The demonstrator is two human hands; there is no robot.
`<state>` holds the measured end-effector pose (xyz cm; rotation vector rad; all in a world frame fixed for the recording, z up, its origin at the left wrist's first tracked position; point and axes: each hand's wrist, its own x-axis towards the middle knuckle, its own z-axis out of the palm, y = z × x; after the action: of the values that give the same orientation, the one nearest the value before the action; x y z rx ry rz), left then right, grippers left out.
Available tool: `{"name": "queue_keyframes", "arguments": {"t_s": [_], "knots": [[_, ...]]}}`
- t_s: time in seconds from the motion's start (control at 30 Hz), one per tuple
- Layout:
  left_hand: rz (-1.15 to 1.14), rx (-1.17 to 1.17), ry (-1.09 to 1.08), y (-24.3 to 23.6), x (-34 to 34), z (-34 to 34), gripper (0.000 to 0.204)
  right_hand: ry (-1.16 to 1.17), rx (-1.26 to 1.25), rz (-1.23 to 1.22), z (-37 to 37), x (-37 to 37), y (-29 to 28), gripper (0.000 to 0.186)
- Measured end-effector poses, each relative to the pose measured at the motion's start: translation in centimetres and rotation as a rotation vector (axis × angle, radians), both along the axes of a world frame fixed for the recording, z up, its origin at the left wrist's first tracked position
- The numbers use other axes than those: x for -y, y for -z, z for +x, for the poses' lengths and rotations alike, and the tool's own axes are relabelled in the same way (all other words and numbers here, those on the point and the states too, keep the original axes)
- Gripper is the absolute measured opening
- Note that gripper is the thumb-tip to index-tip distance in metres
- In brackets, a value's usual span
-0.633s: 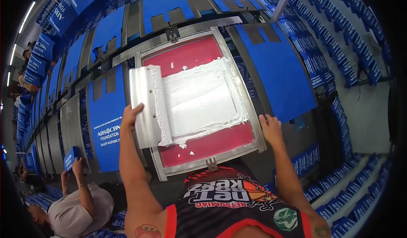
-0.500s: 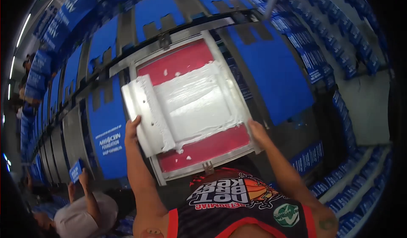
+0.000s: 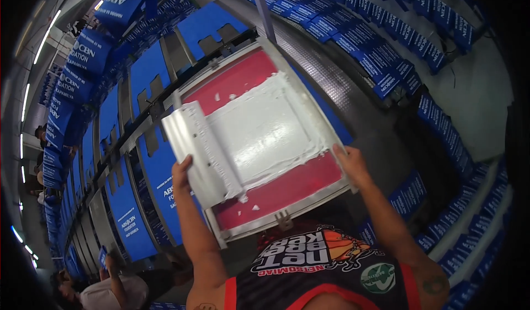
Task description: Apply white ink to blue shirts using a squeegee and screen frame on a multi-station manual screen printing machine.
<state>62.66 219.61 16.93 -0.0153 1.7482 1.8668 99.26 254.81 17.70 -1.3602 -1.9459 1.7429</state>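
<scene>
I hold a screen-printing frame (image 3: pixel 259 225) with pale metal-looking rails and a red mesh (image 3: pixel 234 78). Thick white ink (image 3: pixel 268 130) covers the middle of the mesh, with small stray blobs beside it. A long, pale squeegee (image 3: pixel 190 144) lies along the frame's left side, its inner edge coated with ink. My left hand (image 3: pixel 182 175) is closed on the squeegee's outer edge; whether its fingers also reach the frame is hidden. My right hand (image 3: pixel 353 166) grips the frame's right rail. Blue cloth (image 3: pixel 339 125) shows past that rail, under the frame.
Blue cloth panels (image 3: pixel 130 216) with notched ends lie on dark boards in rows to the left and beyond. Racks of printed blue pieces (image 3: pixel 353 39) stand at the right. A metal post (image 3: pixel 260 6) rises behind the frame. Another person (image 3: pixel 113 290) works at lower left.
Both hands have carried the frame and squeegee rightward along the boards, over the blue panel formerly on its right. Another printed panel now shows at its left. The view has shifted too.
</scene>
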Motion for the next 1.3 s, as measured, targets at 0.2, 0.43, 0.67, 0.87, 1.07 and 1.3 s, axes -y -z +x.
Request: {"name": "queue_keyframes", "arguments": {"t_s": [0.2,0.43,0.67,0.87,1.07,1.3], "knots": [[0.003,0.022,0.013,-0.7,-10.2,1.9,0.039,0.005,0.015,0.092,1.1,-10.1,1.2,0.052],[-0.016,0.039,-0.026,-0.8,-12.2,2.6,0.04,-0.05,0.079,0.066,-0.7,-14.1,2.1,0.054],[0.004,0.033,-0.067,2.4,-13.7,2.7,0.039,-0.118,0.199,0.234,-1.0,-16.9,4.2,0.045],[-0.626,-0.521,0.386,-6.8,-21.4,1.6,0.048,-0.499,0.142,0.098,3.1,-8.5,-0.9,0.034],[-0.977,-1.201,0.531,-5.1,-30.3,2.9,0.027,-0.679,0.246,-0.339,3.3,-0.4,2.8,0.025],[-0.794,-1.476,0.411,1.6,-26.6,11.8,0.033,-0.62,0.152,-0.183,4.1,0.0,3.2,0.019]]}}
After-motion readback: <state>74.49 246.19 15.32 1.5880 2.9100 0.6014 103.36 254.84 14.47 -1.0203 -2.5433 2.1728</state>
